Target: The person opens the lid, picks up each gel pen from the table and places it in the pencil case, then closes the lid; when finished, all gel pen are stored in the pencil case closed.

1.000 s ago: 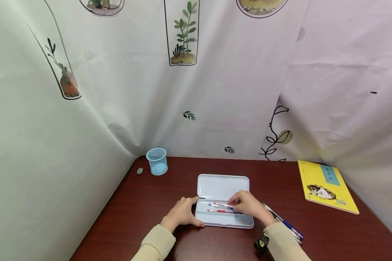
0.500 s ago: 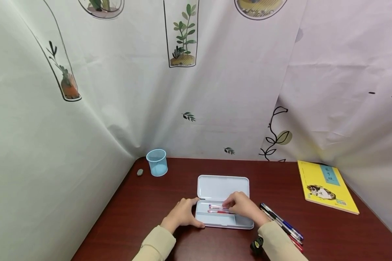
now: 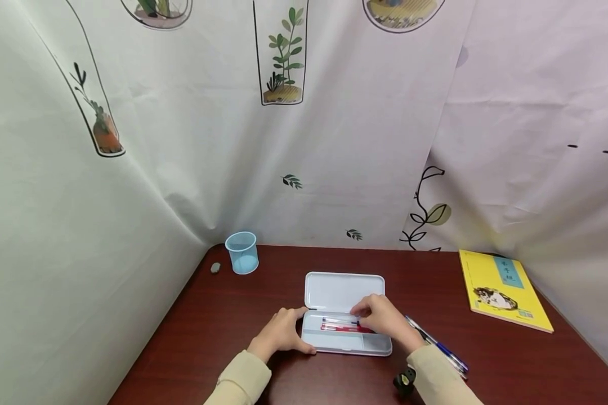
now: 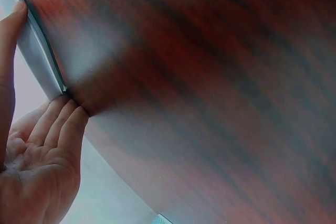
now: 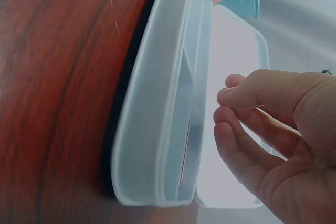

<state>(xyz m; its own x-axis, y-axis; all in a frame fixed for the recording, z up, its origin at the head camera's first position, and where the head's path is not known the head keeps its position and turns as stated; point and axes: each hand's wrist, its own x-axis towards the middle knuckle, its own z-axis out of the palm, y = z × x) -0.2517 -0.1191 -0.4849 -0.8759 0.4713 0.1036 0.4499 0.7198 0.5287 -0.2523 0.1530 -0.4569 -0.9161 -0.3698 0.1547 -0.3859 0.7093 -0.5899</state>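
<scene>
A light blue-white pencil case (image 3: 334, 340) lies open on the table, its lid (image 3: 344, 291) folded back. Several pens (image 3: 340, 324), with red and blue parts, lie in the rear compartment. My left hand (image 3: 281, 331) grips the case's left end, thumb at the front corner and fingers at the back corner; the left wrist view shows this hand (image 4: 50, 156) at the case edge. My right hand (image 3: 382, 316) hovers over the right part of the case. In the right wrist view its bent fingers (image 5: 252, 156) and thumb are close together, with nothing seen between them.
Several more pens (image 3: 448, 355) lie on the table beside the right forearm, partly hidden by the sleeve. A blue cup (image 3: 243, 260) and a small grey stone-like object (image 3: 215, 268) stand at the back left. A yellow book (image 3: 504, 289) lies at the right. Patterned cloth hangs behind the table.
My right hand moved left over the pens in the case, then back to the right, uncovering more of them. The left hand stays at the case's left end.
</scene>
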